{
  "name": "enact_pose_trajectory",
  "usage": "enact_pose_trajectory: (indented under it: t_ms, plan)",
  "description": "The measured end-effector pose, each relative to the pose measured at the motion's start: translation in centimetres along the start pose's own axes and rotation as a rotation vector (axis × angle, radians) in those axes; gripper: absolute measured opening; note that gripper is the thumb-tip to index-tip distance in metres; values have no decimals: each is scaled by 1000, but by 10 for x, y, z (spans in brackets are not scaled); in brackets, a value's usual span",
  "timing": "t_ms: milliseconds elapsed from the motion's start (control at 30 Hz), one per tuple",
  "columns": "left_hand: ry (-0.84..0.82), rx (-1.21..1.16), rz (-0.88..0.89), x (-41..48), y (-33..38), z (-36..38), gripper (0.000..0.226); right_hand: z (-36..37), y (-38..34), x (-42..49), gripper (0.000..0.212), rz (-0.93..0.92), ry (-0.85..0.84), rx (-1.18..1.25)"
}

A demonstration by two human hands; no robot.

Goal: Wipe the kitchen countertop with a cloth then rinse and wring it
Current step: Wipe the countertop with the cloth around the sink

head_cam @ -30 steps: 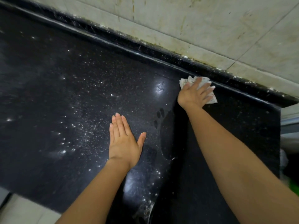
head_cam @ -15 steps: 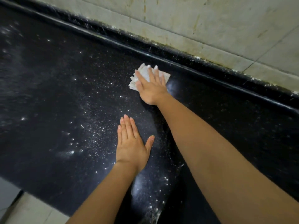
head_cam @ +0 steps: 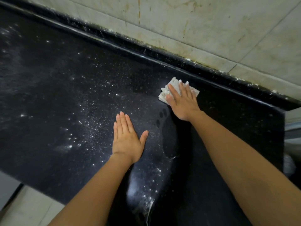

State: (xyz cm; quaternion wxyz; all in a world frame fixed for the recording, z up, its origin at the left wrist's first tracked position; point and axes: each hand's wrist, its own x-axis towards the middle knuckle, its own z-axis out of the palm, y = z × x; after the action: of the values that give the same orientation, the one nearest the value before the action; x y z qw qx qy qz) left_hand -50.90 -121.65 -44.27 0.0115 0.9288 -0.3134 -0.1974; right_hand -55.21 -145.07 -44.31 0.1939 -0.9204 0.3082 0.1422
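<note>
A glossy black speckled stone countertop (head_cam: 65,88) dusted with white powder; right hand (head_cam: 182,101) presses flat on a crumpled white cloth (head_cam: 164,93) near the back edge, left hand (head_cam: 126,137) spread flat.

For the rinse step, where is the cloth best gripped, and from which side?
Probably grip the cloth at its bunched left edge, which sticks out past the right hand. Come from the left over the countertop, since the flat hand covers the rest and the raised back ledge runs close behind.
</note>
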Motion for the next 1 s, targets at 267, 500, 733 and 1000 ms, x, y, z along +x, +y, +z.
enact_pose_trajectory:
  t_ms: [267,500,733,1000]
  plan:
    - [-72,-150,3,-2,0,-8,85,38,-9,-99,49,-321,-86,-172]
    - [-58,-168,32,-2,-5,-10,85,39,0,-127,51,-502,-218,-265]
    - [2,-195,21,-1,-5,-4,84,17,-14,-32,54,-338,-71,-193]
    - [36,-177,1,-1,-6,0,83,-3,-46,62,54,-145,8,-59]
